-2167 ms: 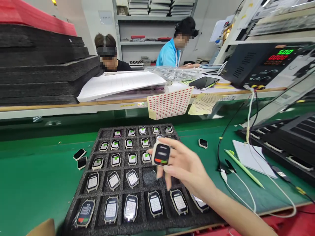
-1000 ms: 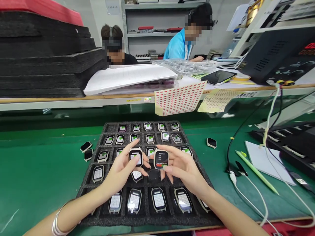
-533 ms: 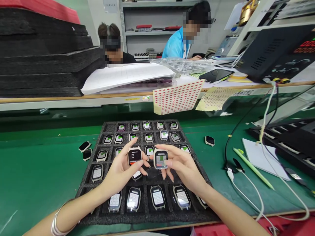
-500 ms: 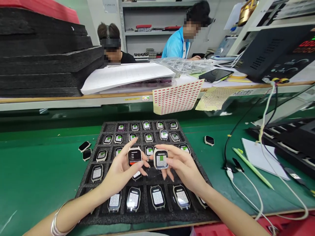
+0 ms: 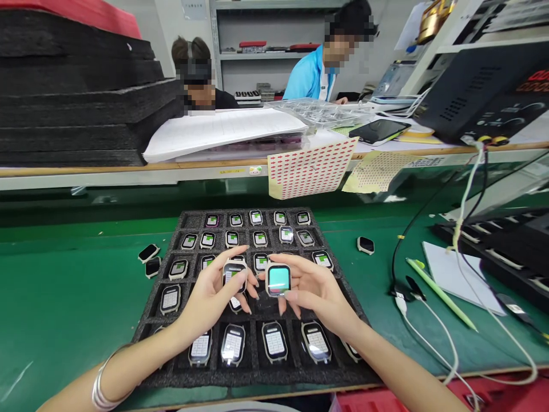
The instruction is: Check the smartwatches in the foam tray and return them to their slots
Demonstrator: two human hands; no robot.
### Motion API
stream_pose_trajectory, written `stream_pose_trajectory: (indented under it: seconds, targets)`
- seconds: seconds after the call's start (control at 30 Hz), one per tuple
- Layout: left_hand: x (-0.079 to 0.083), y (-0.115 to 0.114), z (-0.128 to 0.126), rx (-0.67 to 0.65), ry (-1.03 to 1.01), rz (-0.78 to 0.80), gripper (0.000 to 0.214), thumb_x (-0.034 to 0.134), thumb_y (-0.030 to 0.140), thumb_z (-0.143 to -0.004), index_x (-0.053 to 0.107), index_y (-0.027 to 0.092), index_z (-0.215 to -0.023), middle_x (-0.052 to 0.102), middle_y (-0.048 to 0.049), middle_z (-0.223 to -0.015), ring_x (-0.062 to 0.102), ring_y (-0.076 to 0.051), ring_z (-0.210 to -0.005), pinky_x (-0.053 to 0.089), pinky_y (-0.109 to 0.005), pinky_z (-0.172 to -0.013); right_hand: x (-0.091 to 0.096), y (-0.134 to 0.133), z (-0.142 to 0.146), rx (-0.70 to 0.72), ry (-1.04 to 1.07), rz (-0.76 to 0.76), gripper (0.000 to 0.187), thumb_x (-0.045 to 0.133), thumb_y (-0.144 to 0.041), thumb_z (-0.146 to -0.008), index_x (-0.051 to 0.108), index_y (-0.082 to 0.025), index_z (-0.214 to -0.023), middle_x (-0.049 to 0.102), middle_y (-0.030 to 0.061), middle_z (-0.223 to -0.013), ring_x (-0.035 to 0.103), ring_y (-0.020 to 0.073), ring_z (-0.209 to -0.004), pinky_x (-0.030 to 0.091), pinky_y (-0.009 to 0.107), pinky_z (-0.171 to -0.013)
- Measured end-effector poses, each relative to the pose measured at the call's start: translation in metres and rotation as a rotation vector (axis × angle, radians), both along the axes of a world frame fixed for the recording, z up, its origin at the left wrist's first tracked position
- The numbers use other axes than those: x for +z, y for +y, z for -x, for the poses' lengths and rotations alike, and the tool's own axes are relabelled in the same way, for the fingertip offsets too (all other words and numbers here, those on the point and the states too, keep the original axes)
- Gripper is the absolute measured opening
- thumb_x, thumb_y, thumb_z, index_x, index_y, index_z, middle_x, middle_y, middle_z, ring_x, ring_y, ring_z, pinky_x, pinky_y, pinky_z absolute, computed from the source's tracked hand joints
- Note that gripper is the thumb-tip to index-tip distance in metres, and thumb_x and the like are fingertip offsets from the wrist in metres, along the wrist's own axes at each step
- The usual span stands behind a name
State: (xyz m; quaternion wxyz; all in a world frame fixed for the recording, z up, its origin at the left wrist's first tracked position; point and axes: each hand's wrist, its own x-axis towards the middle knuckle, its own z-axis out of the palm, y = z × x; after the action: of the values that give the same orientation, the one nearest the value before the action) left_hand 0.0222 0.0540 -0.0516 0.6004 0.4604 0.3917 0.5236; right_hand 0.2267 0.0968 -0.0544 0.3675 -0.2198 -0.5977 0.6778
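Over the middle of the foam tray [image 5: 274,378], screens up, side by side but apart: left watch [image 5: 231,273] gripped in left hand [image 5: 213,292], thumb laid across its display; right watch [image 5: 279,280] gripped at its edges by right hand [image 5: 319,284], thumb at the lower right corner. Both strapless. Change over the last half second: left display went from dark text to a pale page with green; right went from a green-marked grid to mostly plain teal. Judgement: both displays are live, each moving through its own pages. Around them, lit watches [image 5: 275,341] sit in tray compartments. On the counter [image 5: 77,320]: two dark watches [image 5: 148,253] left of the tray; farther right, a green pen [image 5: 441,295].
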Motion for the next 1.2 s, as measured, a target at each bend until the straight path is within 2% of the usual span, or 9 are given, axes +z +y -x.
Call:
stream_pose_trajectory:
  seconds: [0.2,0.4,0.53,0.6,0.7,0.8,0.97,1.07,1.2]
  targets:
    - [-0.001,-0.005,0.000,-0.035,-0.077,-0.059,0.066,0.065,0.016,-0.080,0.035,0.023,-0.138,0.062,-0.0060,-0.095,0.062,-0.018,-0.081,0.057,-0.029,-0.066,0.002,-0.003,0.003,-0.057,-0.055,-0.030,0.046,0.064,-0.015,-0.084,0.052,-0.021,-0.128,0.066,0.0088,-0.096,0.065,0.0136,-0.061,0.044,0.016,-0.041]
    - [-0.002,-0.005,-0.004,-0.048,-0.089,-0.020,0.069,0.063,0.018,-0.084,0.027,0.024,-0.142,0.061,-0.0070,-0.095,0.062,-0.017,-0.079,0.056,-0.029,-0.063,0.004,-0.005,-0.003,-0.039,-0.097,-0.071,0.056,0.068,-0.012,-0.080,0.048,-0.022,-0.132,0.066,0.0078,-0.100,0.066,0.0143,-0.066,0.048,0.016,-0.043]
    - [-0.005,-0.007,-0.005,-0.098,-0.081,-0.012,0.080,0.069,0.013,-0.078,0.025,0.030,-0.142,0.056,-0.0071,-0.106,0.061,-0.018,-0.088,0.055,-0.030,-0.071,0.002,-0.002,-0.019,0.027,-0.282,-0.087,0.065,0.066,-0.017,-0.082,0.037,-0.022,-0.140,0.067,0.0051,-0.091,0.066,0.0169,-0.070,0.051,0.020,-0.046]
    - [-0.009,-0.009,-0.006,-0.136,-0.061,0.001,0.086,0.069,0.010,-0.077,0.019,0.035,-0.143,0.053,-0.0054,-0.109,0.061,-0.018,-0.093,0.054,-0.032,-0.077,-0.001,0.002,-0.032,0.013,-0.467,-0.199,0.062,0.065,-0.021,-0.084,0.038,-0.020,-0.140,0.067,0.0038,-0.085,0.064,0.0169,-0.068,0.052,0.023,-0.050]
    - [-0.019,-0.009,-0.011,-0.236,0.003,0.021,0.086,0.060,0.012,-0.083,0.004,0.037,-0.145,0.050,-0.0047,-0.109,0.061,-0.020,-0.097,0.053,-0.039,-0.084,-0.010,0.008,-0.051,-0.088,-0.809,-0.523,0.052,0.067,-0.023,-0.081,0.051,-0.018,-0.130,0.065,0.0038,-0.081,0.062,0.0192,-0.069,0.053,0.030,-0.063]
    - [-0.030,0.000,-0.022,-0.356,0.281,-0.085,0.074,0.052,0.018,-0.088,0.005,0.029,-0.144,0.053,-0.0082,-0.109,0.061,-0.022,-0.098,0.052,-0.041,-0.084,-0.019,0.012,-0.065,-0.109,-1.011,-0.777,0.043,0.066,-0.023,-0.080,0.056,-0.017,-0.122,0.062,0.0096,-0.102,0.060,0.0262,-0.092,0.052,0.039,-0.080]
    - [-0.041,0.030,-0.043,-0.317,1.215,-0.669,0.043,0.062,0.033,-0.080,0.050,0.011,-0.115,0.058,-0.0148,-0.105,0.052,-0.032,-0.102,0.042,-0.049,-0.089,-0.017,0.008,-0.072,-0.016,-1.105,-0.959,0.043,0.060,-0.023,-0.086,0.051,-0.019,-0.127,0.050,0.0135,-0.117,0.054,0.0295,-0.106,0.049,0.044,-0.087]
    - [-0.042,0.038,-0.045,-0.320,1.331,-0.726,0.041,0.063,0.039,-0.077,0.056,0.011,-0.107,0.057,-0.0150,-0.099,0.050,-0.035,-0.098,0.040,-0.051,-0.084,-0.007,0.005,-0.066,-0.003,-1.124,-1.048,0.045,0.061,-0.020,-0.084,0.051,-0.018,-0.128,0.046,0.0158,-0.124,0.049,0.0330,-0.114,0.047,0.048,-0.091]
    - [-0.041,0.033,-0.031,-0.350,1.393,-0.751,0.035,0.059,0.036,-0.082,0.055,0.012,-0.108,0.056,-0.0149,-0.104,0.049,-0.032,-0.097,0.041,-0.048,-0.082,0.006,0.007,-0.043,0.084,-1.060,-1.102,0.037,0.059,-0.019,-0.086,0.055,-0.018,-0.123,0.050,0.0140,-0.119,0.052,0.0299,-0.109,0.048,0.045,-0.090]
